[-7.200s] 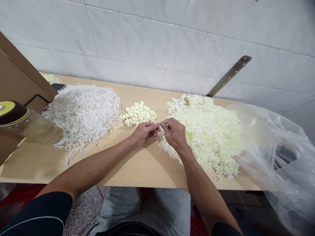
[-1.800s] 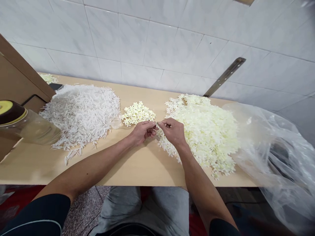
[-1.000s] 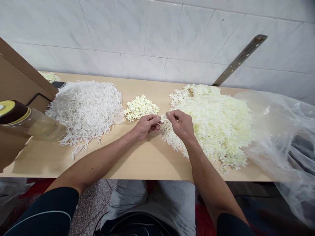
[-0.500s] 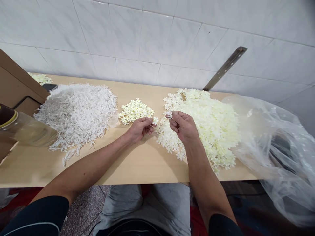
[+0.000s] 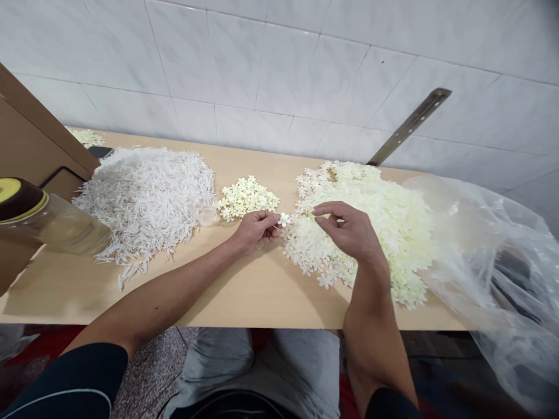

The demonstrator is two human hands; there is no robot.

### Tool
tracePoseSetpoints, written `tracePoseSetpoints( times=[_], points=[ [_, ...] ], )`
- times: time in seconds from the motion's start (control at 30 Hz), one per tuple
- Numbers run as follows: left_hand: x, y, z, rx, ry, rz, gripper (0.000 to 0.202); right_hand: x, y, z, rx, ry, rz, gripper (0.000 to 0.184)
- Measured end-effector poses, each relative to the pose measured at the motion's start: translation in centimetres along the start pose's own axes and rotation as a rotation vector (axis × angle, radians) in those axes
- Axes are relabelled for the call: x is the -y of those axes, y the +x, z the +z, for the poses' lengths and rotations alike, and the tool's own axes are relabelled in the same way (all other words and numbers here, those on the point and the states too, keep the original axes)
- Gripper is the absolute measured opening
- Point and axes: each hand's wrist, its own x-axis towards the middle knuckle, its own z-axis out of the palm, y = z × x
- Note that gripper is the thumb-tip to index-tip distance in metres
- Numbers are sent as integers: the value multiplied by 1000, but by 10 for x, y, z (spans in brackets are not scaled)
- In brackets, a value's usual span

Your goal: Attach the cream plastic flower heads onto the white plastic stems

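My left hand (image 5: pixel 257 231) pinches a small artificial flower (image 5: pixel 284 219), white with a pale yellow middle, between thumb and forefinger. Its other fingers curl underneath. Just behind this hand lies a small heap of finished-looking yellowish flowers (image 5: pixel 248 196). My right hand (image 5: pixel 351 230) hovers over the left part of a large pile of pale yellow-white fabric blossoms (image 5: pixel 397 233). Its thumb and forefinger are a little apart, and I see nothing between them. Farther left is a big mound of thin white plastic stem-like pieces (image 5: pixel 152 198).
A clear jar with a dark and yellow lid (image 5: pixel 21 198) leans in at the left, by a brown cardboard box (image 5: pixel 39 128). On the right, a clear plastic bag (image 5: pixel 493 250) hangs over the table edge. A metal strip (image 5: pixel 410 125) leans against the tiled wall.
My right hand has moved right, away from the left hand, and its fingers have parted; the white blossom at its fingertips is gone from them. My left hand keeps its flower. The view shifted slightly.
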Motion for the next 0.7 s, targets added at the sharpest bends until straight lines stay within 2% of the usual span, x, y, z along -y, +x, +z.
tracePoseSetpoints(
  times=[0.13,0.27,0.57,0.7],
  points=[
    [0,-2,2,-31,70,44,42,17,5,36,-44,-44,-81,22],
    [-1,-4,4,-40,85,77,41,18,5,59,-69,-85,-135,21],
    [0,-3,3,-28,-2,11,40,15,5,69,-93,-88,-189,16],
    [-1,-1,2,26,-73,-41,42,15,4,72,-74,-110,-189,19]
  ],
)
